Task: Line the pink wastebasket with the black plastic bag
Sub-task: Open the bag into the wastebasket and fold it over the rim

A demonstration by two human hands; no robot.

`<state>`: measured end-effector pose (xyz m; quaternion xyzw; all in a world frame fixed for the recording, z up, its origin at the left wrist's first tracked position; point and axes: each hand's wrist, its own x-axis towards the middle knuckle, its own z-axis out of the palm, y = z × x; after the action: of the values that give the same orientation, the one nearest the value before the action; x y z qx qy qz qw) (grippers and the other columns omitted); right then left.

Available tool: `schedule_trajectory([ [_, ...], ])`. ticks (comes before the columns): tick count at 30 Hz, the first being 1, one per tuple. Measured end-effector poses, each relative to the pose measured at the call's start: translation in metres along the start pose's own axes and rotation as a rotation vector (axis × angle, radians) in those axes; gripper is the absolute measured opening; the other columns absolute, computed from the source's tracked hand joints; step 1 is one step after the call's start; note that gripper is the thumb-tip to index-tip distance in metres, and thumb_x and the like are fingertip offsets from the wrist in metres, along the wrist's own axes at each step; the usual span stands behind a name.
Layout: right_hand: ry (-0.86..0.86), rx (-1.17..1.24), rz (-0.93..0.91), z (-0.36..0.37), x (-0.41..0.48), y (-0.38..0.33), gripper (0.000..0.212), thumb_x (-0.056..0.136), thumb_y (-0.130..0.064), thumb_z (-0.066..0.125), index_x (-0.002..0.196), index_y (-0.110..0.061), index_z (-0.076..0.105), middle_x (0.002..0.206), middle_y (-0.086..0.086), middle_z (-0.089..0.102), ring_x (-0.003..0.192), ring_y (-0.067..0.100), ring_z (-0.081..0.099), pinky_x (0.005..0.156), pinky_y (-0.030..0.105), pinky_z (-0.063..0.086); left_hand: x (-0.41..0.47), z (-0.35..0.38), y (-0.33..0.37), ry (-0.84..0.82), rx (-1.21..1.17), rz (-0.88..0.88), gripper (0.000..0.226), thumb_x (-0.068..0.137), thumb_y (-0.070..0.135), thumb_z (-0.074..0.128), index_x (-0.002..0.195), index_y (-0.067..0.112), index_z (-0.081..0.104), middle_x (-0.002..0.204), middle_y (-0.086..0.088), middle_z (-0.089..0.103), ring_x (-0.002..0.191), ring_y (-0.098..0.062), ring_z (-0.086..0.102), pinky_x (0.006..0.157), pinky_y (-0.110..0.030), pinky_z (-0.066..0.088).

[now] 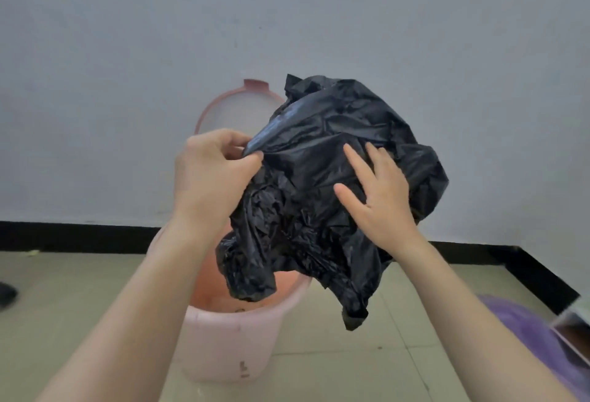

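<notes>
The pink wastebasket (223,338) stands on the tiled floor in the lower middle, its pink lid ring (223,98) raised upright behind it. A crumpled black plastic bag (319,178) hangs in the air above the basket's mouth, its lower end dipping just inside the rim. My left hand (210,172) pinches the bag's left edge between thumb and fingers. My right hand (380,197) lies flat against the bag's front with the fingers spread. The basket's far rim is hidden behind the bag.
A pale wall with a black baseboard (79,237) runs right behind the basket. A purple object (523,331) and a white-edged thing (574,334) sit at the lower right. A dark shape (6,294) lies at the left edge.
</notes>
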<state>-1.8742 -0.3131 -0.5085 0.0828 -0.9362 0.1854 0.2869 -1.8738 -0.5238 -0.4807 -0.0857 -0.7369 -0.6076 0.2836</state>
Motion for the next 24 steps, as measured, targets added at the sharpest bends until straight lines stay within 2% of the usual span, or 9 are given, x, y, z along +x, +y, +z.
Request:
schedule_trajectory([
  [3,-0.092,-0.194,0.006,0.026,0.000,0.006,0.067,0.086,-0.051,0.045,0.141,-0.039,0.009,0.156,0.008,0.007,0.143,0.024,-0.004,0.113,0.056,0.000,0.005,-0.015,0.000,0.031,0.032,-0.017,0.032,0.071,0.011,0.067,0.056,0.039,0.060,0.062,0.013,0.063,0.059,-0.007,0.058,0.065,-0.029,0.048],
  [6,-0.118,-0.240,-0.001,0.045,0.002,0.009,0.077,0.083,-0.049,0.053,0.141,-0.039,0.004,0.156,0.009,0.008,0.143,0.027,-0.004,0.112,0.059,0.003,0.011,-0.031,0.002,0.022,0.047,-0.063,0.032,0.069,0.013,0.069,0.049,0.038,0.063,0.049,0.016,0.065,0.055,-0.005,0.060,0.067,-0.032,0.052],
  [9,-0.197,-0.111,-0.014,0.063,0.004,0.010,0.074,0.085,-0.042,0.055,0.141,-0.042,0.006,0.156,0.009,0.003,0.143,0.026,-0.006,0.114,0.053,0.008,0.014,-0.040,0.002,-0.051,0.039,-0.064,0.032,0.069,0.012,0.071,0.049,0.037,0.065,0.047,0.024,0.064,0.046,0.002,0.058,0.057,-0.023,0.052],
  [12,-0.359,0.055,-0.008,0.081,0.002,0.011,0.071,0.087,-0.038,0.054,0.140,-0.043,0.008,0.157,0.007,0.001,0.143,0.024,-0.003,0.115,0.045,0.011,0.011,-0.037,-0.001,-0.217,-0.053,-0.133,0.021,0.073,0.021,0.071,0.055,0.032,0.067,0.051,0.018,0.068,0.047,0.003,0.062,0.043,-0.010,0.048],
  [15,-0.560,0.063,0.004,0.099,-0.005,0.016,0.068,0.089,-0.038,0.052,0.140,-0.042,0.008,0.157,0.005,0.007,0.143,0.023,0.004,0.114,0.045,0.016,0.006,-0.026,-0.024,-0.380,0.203,-0.173,0.011,0.075,0.032,0.069,0.070,0.021,0.069,0.060,0.006,0.069,0.058,-0.008,0.063,0.052,-0.022,0.046],
  [18,-0.704,-0.154,-0.056,0.111,-0.016,0.025,0.060,0.090,-0.045,0.045,0.140,-0.040,0.013,0.156,0.002,0.014,0.143,0.022,0.003,0.114,0.053,0.009,-0.003,-0.009,-0.056,-0.572,0.545,-0.159,0.025,0.076,0.038,0.065,0.093,0.019,0.064,0.090,-0.001,0.067,0.085,-0.018,0.058,0.073,-0.032,0.046],
  [19,-0.699,-0.185,-0.060,0.113,-0.018,0.028,0.057,0.090,-0.046,0.043,0.140,-0.040,0.017,0.155,0.000,0.017,0.143,0.022,0.003,0.114,0.055,0.007,-0.008,-0.003,-0.066,-0.645,0.646,-0.165,0.036,0.076,0.043,0.063,0.105,0.022,0.062,0.106,-0.004,0.064,0.099,-0.023,0.057,0.084,-0.037,0.047],
  [21,-0.537,-0.201,-0.023,0.111,-0.019,0.034,0.050,0.089,-0.046,0.044,0.136,-0.037,0.029,0.153,0.000,0.022,0.143,0.023,0.005,0.112,0.057,0.009,-0.017,0.010,-0.084,-0.783,0.790,-0.209,0.055,0.075,0.053,0.059,0.124,0.029,0.051,0.135,-0.010,0.046,0.125,-0.033,0.039,0.102,-0.046,0.037],
  [24,-0.268,-0.132,0.311,0.103,-0.015,0.046,0.054,0.086,-0.050,0.047,0.135,-0.034,0.032,0.153,0.008,0.019,0.140,0.033,0.010,0.110,0.058,0.020,-0.030,0.023,-0.103,-0.929,0.820,-0.330,0.060,0.077,0.061,0.052,0.131,0.040,0.039,0.153,-0.007,0.016,0.140,-0.035,0.005,0.109,-0.057,0.015],
])
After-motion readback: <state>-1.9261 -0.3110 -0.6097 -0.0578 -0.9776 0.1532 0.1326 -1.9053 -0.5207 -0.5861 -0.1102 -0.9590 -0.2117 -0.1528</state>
